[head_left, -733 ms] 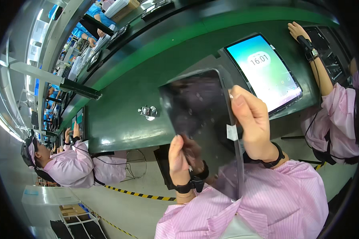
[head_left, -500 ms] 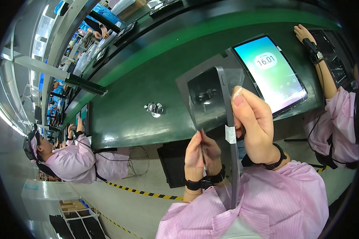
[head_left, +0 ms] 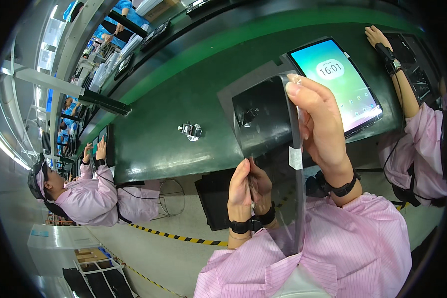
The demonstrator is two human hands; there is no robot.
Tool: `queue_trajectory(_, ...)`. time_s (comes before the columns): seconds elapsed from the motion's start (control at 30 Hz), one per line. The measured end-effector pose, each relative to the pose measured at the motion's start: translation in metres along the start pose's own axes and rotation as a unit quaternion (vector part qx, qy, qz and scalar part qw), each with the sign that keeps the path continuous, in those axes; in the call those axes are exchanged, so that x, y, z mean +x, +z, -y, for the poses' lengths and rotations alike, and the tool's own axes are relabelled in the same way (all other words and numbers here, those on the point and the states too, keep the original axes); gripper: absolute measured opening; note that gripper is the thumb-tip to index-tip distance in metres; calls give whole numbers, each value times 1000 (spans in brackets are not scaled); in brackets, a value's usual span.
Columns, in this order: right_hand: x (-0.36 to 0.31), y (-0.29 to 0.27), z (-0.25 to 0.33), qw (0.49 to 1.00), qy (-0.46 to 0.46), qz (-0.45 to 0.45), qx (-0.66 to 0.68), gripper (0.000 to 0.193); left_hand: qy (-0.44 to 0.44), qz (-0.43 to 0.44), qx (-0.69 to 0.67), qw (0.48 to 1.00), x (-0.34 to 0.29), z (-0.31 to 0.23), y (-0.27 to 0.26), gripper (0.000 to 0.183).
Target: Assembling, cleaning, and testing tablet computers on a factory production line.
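A: While the left hand (head_left: 240, 192) meets one long edge, the right hand (head_left: 322, 116) closes thumb and fingers over the opposite edge, so the dark tablet (head_left: 264, 115) stands steeply tilted between them.
B: Does each hand grip it?
A: The right does. The left's fingertips are drawn nearly together; I can't tell whether they pinch or merely steady.
B: Why by the edges?
A: Probably to spare the glossy face, which is turned toward the left hand. A white tag (head_left: 295, 158) sits on the rim below the right hand.
B: And room?
A: Beyond the left hand and to its left, the green surface (head_left: 156, 154) stretches widest, with one small metal piece (head_left: 191, 131) on it. Beyond the right hand, a lit tablet (head_left: 350, 102) narrows that side.
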State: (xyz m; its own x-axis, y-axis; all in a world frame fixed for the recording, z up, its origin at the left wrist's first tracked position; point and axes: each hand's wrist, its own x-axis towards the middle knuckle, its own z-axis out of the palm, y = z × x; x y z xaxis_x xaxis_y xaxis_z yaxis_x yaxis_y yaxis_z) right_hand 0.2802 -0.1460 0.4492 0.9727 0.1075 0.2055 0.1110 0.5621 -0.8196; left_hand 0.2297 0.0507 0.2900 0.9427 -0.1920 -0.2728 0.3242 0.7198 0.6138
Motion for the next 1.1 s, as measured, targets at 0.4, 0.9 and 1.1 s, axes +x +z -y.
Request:
queue_trajectory(0.4, 4, -3, -9, 1000, -7, -16, 16, 31, -29, -3, -32, 999, -2, 1, 4, 26)
queue_trajectory(0.9, -4, -1, 10, 986, -74, -16, -150, 23, 276, -13, 155, 949, -17, -30, 38, 19)
queue_trajectory(1.1, -30, 7, 17, 984, -107, -11, -143, 35, 567, -142, 293, 756, -28, -26, 42, 45)
